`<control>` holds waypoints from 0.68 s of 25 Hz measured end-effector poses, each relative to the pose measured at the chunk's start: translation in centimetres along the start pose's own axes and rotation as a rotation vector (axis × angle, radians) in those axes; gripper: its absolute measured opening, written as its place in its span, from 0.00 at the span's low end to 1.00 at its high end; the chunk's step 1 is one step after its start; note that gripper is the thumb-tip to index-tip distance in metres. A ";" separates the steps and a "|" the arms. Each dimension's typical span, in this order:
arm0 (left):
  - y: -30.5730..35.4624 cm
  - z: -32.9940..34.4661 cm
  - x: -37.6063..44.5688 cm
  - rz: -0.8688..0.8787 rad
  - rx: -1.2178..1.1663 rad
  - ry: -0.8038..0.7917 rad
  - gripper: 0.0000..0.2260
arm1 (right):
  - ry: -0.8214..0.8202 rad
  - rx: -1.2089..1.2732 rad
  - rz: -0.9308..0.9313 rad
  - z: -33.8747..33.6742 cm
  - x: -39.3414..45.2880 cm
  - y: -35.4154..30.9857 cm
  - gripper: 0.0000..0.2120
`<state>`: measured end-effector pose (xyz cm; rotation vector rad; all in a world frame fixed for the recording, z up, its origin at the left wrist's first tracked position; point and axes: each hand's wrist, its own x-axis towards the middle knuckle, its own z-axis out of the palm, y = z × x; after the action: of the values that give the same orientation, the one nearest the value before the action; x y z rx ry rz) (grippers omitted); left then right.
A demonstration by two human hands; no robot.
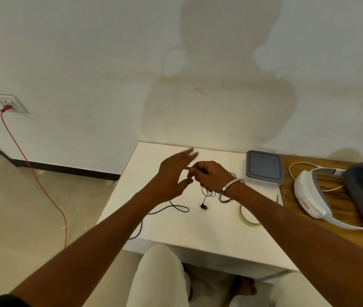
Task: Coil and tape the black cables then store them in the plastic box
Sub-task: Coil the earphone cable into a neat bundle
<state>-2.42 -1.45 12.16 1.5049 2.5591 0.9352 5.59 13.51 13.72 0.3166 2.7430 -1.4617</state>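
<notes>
A small coil of the black cable (207, 191) is gripped in the curled fingers of the right hand (209, 175), above the middle of the white table (198, 235). The left hand (171, 173), fingers straight and blurred, holding nothing, is seen just left of the coil. The uncoiled length is trailed from the coil leftward across the table and over its near-left edge, so the left hand is judged nearer the slack. The tape roll (248, 214) lies right of the coil, beneath the right forearm; the lidded plastic box (264, 167) stands farther right. No writing can be read.
</notes>
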 end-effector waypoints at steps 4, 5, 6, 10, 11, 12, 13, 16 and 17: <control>0.3 -0.2 0.1 -0.074 -0.089 -0.026 0.18 | 0.003 0.014 -0.008 -0.4 -0.1 0.4 0.12; 0.1 -0.2 0.1 -0.085 -0.083 -0.027 0.15 | 0.000 0.019 -0.003 -0.5 -0.2 0.6 0.11; -0.3 -0.4 0.1 -0.089 -0.069 -0.013 0.13 | -0.007 0.029 0.011 -0.6 -0.3 0.8 0.11; -2.5 -1.1 -0.1 -0.189 -0.005 0.072 0.10 | -0.084 0.079 0.079 -1.0 -0.8 1.2 0.12; -3.1 -1.3 -0.2 -0.217 0.012 0.099 0.10 | -0.095 0.083 0.086 -1.1 -1.0 1.4 0.12; -3.7 -1.5 -0.3 -0.246 0.035 0.124 0.10 | -0.102 0.083 0.085 -1.3 -1.1 1.5 0.12; -4.2 -1.7 -0.4 -0.281 0.059 0.148 0.09 | -0.107 0.083 0.079 -1.5 -1.3 1.6 0.12; -5.5 -2.1 -1.2 -0.431 0.117 0.207 0.09 | -0.125 0.067 0.053 -2.2 -1.7 1.9 0.11; -5.9 -2.1 -1.5 -0.470 0.128 0.209 0.09 | -0.128 0.074 0.053 -2.3 -1.8 2.0 0.11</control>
<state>-6.93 -5.70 10.46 0.7877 2.9700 0.9114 7.89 16.15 13.58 0.2842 2.5667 -1.5169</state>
